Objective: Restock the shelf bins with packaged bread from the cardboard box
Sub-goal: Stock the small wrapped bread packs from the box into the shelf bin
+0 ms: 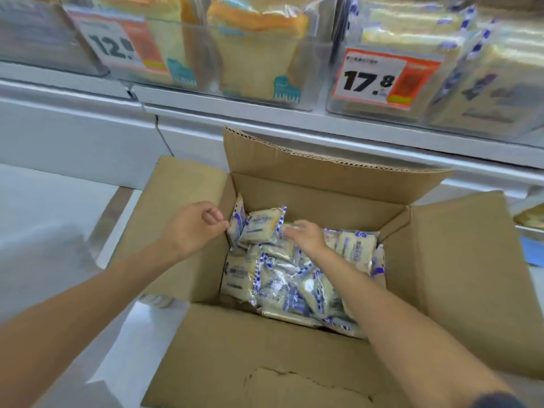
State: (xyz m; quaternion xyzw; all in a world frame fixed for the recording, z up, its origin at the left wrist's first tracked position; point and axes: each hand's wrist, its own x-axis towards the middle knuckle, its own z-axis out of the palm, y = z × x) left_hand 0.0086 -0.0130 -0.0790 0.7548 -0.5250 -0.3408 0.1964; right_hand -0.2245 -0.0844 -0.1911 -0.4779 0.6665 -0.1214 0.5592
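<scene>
An open cardboard box (323, 192) stands below the shelf, holding several bread packs in clear wrappers with blue-and-white edges (282, 287). My left hand (194, 228) hovers at the box's left wall, fingers curled, fingertips touching the edge of an upright pack (238, 219). My right hand (304, 235) is inside the box, palm down, fingers on a tilted pack (260, 226) near the far left corner. Above, a clear shelf bin (459, 113) on the right holds matching blue-striped packs.
A clear bin (256, 63) of orange-crusted sliced loaves sits above the box, with price tags 12 (117, 45) and 17.8 (374, 78). The white shelf ledge (294, 131) runs just behind the box's back flap. The box flaps spread left, right and toward me.
</scene>
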